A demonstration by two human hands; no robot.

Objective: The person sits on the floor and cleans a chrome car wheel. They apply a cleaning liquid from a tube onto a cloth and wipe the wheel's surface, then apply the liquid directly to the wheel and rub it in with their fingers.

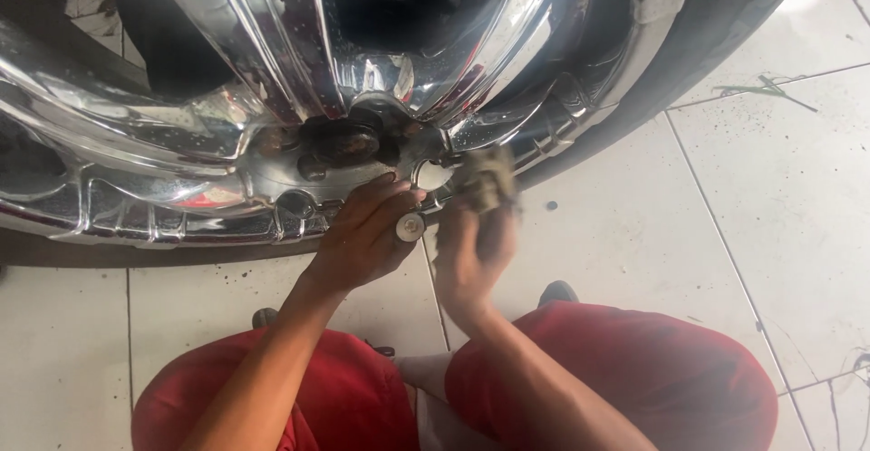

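Shiny chrome wheel (227, 143) lay on the floor. Below its hub (349, 143), the left hand (362, 238) pinched a small round cap (410, 227). The right hand (471, 252) gripped a rag (489, 177), seemingly wiping the rim; more rubbing probably came next.

Pale glossy floor tiles (770, 197), dark grout lines, scattered dirt specks, bright daylight glare at upper right.

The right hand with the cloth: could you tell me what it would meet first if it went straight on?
Probably the chrome wheel: the right hand presses its cloth up toward the rim's edge, though blur leaves depth unclear.
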